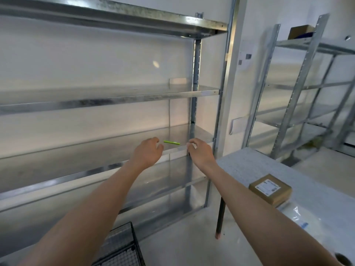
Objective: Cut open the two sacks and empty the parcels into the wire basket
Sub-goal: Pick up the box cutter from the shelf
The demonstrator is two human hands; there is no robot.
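Risk: hasty reach knocking slim green cutter (pixel 171 142) back along galvanised steel shelf (pixel 96 148); left hand (pixel 148 153), right hand (pixel 200 153) loosely curled, empty.

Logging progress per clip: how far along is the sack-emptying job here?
Done: nothing visible. No opened sack shows, and the visible corner of the wire basket holds no parcels. In hand: the left hand and right hand reach, empty, toward a thin green tool on the shelf, likely the cutter. Remaining: cutting both sacks and emptying them.
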